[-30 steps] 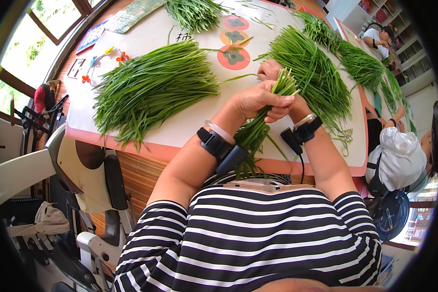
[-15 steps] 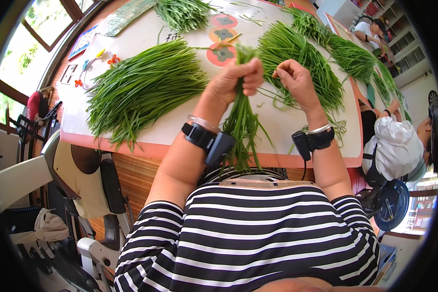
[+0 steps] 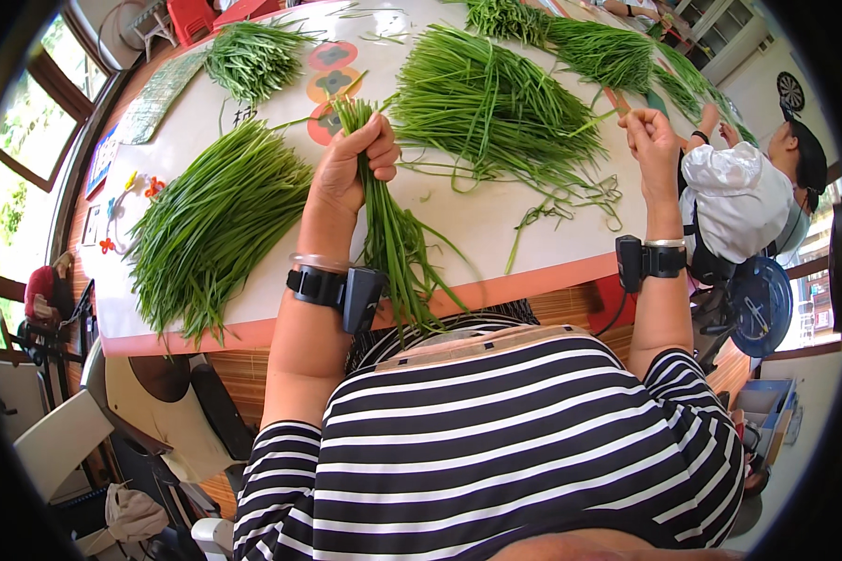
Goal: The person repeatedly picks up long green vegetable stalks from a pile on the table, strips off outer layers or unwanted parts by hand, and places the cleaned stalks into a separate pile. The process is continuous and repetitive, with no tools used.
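Note:
My left hand point(image 3: 355, 166) is wrapped round a bunch of long green garlic chives point(image 3: 398, 252). Their pale cut ends stick up above my fist, and the leaves hang over the table's near edge towards my lap. Raised over the right side of the table, my right hand point(image 3: 653, 145) has its thumb and fingers pinched together; whatever it may hold is too small to make out. Left of my left hand lies a large pile of chives point(image 3: 220, 224). Another big pile point(image 3: 496, 98) spreads between my two hands, with loose stray leaves point(image 3: 566, 206) on its near side.
The white table point(image 3: 552, 245) has a pink border. A smaller chive pile point(image 3: 253, 61) lies far left, more chives point(image 3: 603, 51) far right. A person in white with a black cap point(image 3: 734, 201) sits at the right. A cream and black machine point(image 3: 164, 402) stands at the lower left.
My view has swung to the right. My right hand has moved right, away from my left hand and the bunch. My left hand keeps its hold on the chives.

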A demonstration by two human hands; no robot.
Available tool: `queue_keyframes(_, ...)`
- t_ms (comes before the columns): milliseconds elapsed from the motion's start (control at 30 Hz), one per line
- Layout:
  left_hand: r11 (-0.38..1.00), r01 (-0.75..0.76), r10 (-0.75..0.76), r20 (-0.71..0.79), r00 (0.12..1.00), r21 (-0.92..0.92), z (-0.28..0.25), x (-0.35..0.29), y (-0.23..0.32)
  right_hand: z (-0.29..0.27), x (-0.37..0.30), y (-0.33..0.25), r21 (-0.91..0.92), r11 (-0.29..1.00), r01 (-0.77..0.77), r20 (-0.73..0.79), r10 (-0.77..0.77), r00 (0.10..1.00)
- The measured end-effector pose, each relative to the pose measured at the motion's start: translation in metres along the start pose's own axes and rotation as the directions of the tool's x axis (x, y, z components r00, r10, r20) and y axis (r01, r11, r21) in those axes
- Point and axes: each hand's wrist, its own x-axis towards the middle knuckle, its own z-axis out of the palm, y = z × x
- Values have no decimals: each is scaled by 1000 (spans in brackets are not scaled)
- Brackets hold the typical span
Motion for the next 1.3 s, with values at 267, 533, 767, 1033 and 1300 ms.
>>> queue_keyframes(267, 999, 3, 0, -96, 995, 36, 1, 3, -5, 20, -12, 14, -709, 642, 293, 63, -356, 932)
queue_keyframes(533, 999, -10, 14, -122, 992, 31, -3, 4, -5, 158, 17, -6, -587, 779, 218, 240, -89, 967)
queue_keyframes(767, 999, 0, 7, -141, 990, 51, 7, 4, -8, 176, 46, 30, -625, 765, 158, 121, -105, 987)
queue_keyframes(1033, 997, 59, -43, -244, 969, 57, 7, 5, -17, 173, -18, -9, -113, 970, 215, 204, -189, 961)
queue_keyframes(1300, 997, -77, 80, -228, 970, 19, 4, 4, -15, 196, -66, -35, 91, 996, 19, 520, -64, 852)
